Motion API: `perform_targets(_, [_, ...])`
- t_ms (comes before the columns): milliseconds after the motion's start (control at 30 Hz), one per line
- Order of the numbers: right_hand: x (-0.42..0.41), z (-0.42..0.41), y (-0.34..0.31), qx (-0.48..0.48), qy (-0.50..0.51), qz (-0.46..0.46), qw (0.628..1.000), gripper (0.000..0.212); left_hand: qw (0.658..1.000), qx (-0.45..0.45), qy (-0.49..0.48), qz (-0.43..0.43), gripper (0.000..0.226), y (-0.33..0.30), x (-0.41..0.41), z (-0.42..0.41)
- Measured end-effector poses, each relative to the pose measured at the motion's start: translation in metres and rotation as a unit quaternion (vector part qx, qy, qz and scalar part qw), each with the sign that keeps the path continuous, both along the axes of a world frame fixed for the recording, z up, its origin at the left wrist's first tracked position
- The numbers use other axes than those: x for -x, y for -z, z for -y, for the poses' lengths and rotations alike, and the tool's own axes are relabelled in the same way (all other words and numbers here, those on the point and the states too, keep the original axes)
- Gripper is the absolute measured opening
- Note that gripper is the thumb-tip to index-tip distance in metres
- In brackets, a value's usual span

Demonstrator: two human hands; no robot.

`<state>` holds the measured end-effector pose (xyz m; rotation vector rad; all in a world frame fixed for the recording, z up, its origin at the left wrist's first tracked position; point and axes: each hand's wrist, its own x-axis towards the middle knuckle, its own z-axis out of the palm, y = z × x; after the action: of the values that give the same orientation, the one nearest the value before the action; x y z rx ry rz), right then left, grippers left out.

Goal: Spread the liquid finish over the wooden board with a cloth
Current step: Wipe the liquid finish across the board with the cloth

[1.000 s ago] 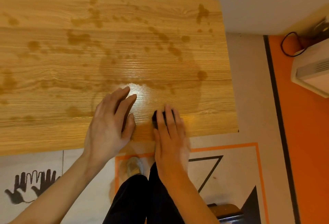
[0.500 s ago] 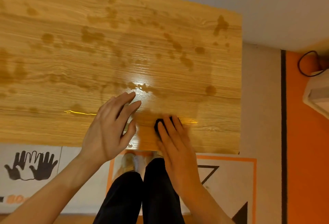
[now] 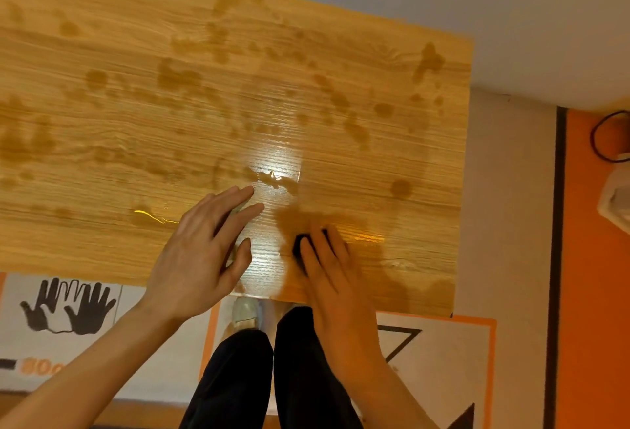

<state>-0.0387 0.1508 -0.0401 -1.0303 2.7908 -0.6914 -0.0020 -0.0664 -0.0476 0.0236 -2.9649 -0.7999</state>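
The pale honey-coloured wooden board (image 3: 143, 122) shows fine, darker grain lines running across it, speckled all over with brown blots and drips of liquid finish (image 3: 401, 187) and one bright white glare patch near its middle. A small black cloth (image 3: 300, 245) shows dark against the wet amber sheen beside it. Below, the off-white floor mat (image 3: 443, 377) carries an orange border, black triangle outlines and a pair of black hand silhouettes (image 3: 68, 306), while the floor at the right is solid orange edged by a black stripe (image 3: 559, 258).
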Motion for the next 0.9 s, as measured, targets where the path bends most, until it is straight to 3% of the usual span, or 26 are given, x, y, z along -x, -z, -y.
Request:
perform_targets(133, [0.078, 0.028, 0.005, -0.012, 0.031, -0.02, 0.999, 0.055, 1.0, -0.011, 0.0, 0.005, 0.046, -0.004, 0.002, 0.0])
perform_targets(267, [0.14, 0.056, 0.003, 0.033, 0.114, 0.005, 0.993, 0.043, 1.0, -0.011, -0.025, -0.007, 0.051, -0.017, 0.018, -0.005])
perform_targets(500, [0.022, -0.031, -0.005, -0.015, 0.041, -0.002, 0.999, 0.06, 0.994, -0.033, -0.1, -0.011, 0.048, -0.006, 0.098, -0.018])
perform_targets(600, [0.062, -0.03, -0.003, -0.02, 0.022, -0.019, 0.999, 0.056, 0.994, -0.011, -0.105, -0.025, 0.044, -0.003, 0.106, -0.019])
perform_targets(667, [0.115, -0.006, -0.001, -0.034, 0.07, -0.017, 0.997, 0.058, 0.995, -0.005, -0.1, -0.029, 0.042, -0.004, 0.104, -0.019])
perform_targets(767, [0.169, 0.016, 0.0, -0.003, 0.146, -0.016, 0.989, 0.045, 0.994, 0.008, -0.103, -0.027, 0.041, -0.004, 0.102, -0.02])
perform_targets(867, [0.125, -0.003, -0.006, -0.007, 0.126, 0.0, 0.992, 0.059, 0.994, 0.012, -0.105, -0.02, 0.041, -0.005, 0.101, -0.021])
perform_targets(900, [0.098, -0.017, -0.006, -0.007, 0.107, 0.001, 0.994, 0.053, 0.994, 0.013, -0.105, -0.02, 0.041, -0.006, 0.101, -0.021])
